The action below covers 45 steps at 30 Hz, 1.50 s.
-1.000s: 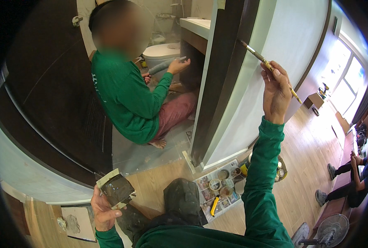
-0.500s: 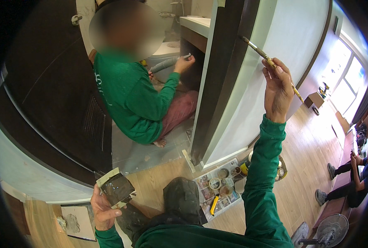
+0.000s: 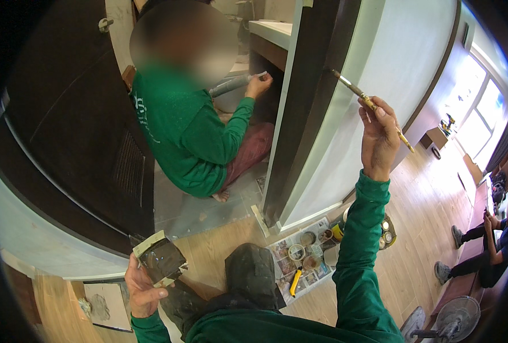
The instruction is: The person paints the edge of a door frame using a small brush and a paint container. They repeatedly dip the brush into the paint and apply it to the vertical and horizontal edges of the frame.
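Note:
My right hand is raised and grips a thin paintbrush whose tip touches the dark brown door frame beside the white wall. My left hand is low at the left and holds a small board smeared with dark paint. Both my sleeves are green. My dark-clad knee sits between my hands.
A person in a green shirt crouches in the doorway, one hand on a grey tube. The dark door stands open at left. Small jars, tape and a yellow tool lie on newspaper. A fan and a seated person are at right.
The crouching person's hand with the grey tube has shifted slightly toward the cabinet. My brush hand has edged a little along the frame; my left hand stays put.

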Motion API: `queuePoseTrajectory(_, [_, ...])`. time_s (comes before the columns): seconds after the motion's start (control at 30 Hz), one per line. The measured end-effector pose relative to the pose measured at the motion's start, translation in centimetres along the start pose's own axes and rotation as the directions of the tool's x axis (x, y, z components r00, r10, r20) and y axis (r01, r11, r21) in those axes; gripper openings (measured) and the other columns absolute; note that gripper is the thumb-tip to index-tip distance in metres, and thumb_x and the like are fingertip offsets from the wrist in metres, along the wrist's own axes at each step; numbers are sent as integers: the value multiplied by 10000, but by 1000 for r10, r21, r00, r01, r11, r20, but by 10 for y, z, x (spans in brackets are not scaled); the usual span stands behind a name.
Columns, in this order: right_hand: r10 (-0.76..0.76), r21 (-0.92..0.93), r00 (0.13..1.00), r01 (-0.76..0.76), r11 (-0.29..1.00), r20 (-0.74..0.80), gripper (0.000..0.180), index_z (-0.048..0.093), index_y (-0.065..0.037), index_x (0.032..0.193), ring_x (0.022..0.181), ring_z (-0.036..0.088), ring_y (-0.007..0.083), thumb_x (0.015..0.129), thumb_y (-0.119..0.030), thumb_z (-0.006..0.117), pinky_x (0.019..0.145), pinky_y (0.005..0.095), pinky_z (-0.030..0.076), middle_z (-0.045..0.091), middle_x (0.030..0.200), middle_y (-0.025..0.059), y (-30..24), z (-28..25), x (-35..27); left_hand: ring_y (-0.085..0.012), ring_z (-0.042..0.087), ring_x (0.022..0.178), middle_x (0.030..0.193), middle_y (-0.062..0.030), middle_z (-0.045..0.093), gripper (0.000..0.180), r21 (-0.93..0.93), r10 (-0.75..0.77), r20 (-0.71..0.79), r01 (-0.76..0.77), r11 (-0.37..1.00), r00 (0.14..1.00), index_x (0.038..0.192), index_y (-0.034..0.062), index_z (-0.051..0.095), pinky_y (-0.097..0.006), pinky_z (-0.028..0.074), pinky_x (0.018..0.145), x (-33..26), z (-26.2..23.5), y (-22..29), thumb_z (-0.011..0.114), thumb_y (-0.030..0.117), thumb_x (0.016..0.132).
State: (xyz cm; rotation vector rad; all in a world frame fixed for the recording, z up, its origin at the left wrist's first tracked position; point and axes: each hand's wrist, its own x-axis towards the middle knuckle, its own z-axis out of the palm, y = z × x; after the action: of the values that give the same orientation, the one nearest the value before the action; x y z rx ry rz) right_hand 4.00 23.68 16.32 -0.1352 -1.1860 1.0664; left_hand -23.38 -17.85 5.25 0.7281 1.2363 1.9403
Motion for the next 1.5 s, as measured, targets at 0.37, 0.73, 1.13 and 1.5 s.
queuePoseTrajectory(0.37, [-28, -6, 1000, 28, 1000, 8, 369, 644, 138, 1147, 1060, 643, 295, 896, -132, 619, 1006, 395, 458, 678, 1095, 223, -1, 5, 8, -281, 706, 966, 1210, -193, 634, 1017, -68, -27, -15, 26, 997, 1000, 1418, -18, 364, -343, 634, 693, 0, 2, 2, 841, -13, 519])
queuePoseTrajectory(0.73, [17, 41, 1000, -16, 999, -11, 329, 677, 111, 1110, 1028, 654, 275, 882, -122, 641, 987, 382, 473, 692, 1072, 201, 5, -5, -12, -287, 700, 974, 1220, -194, 629, 1016, -42, -26, -2, 26, 999, 1000, 1428, -20, 361, -351, 628, 700, 2, 1, 1, 824, -10, 524])
queuePoseTrajectory(1.13, [82, 164, 996, -84, 983, 19, 249, 694, 55, 1078, 995, 656, 271, 884, -77, 610, 959, 407, 496, 695, 1054, 192, 1, -37, -69, -284, 688, 995, 1231, -177, 616, 1057, 20, 28, 84, -30, 999, 996, 1471, -64, 323, -344, 619, 695, 3, 31, 8, 788, 54, 529])
queuePoseTrajectory(1.5, [546, 488, 836, -454, 745, -56, 292, 650, 37, 1138, 971, 667, 286, 970, -195, 597, 849, 411, 522, 695, 1065, 171, -28, -82, -219, -270, 672, 1038, 1246, -151, 607, 1003, 69, -89, 294, 71, 995, 952, 1450, -12, 346, -365, 601, 752, 47, 86, 6, 790, -10, 552])
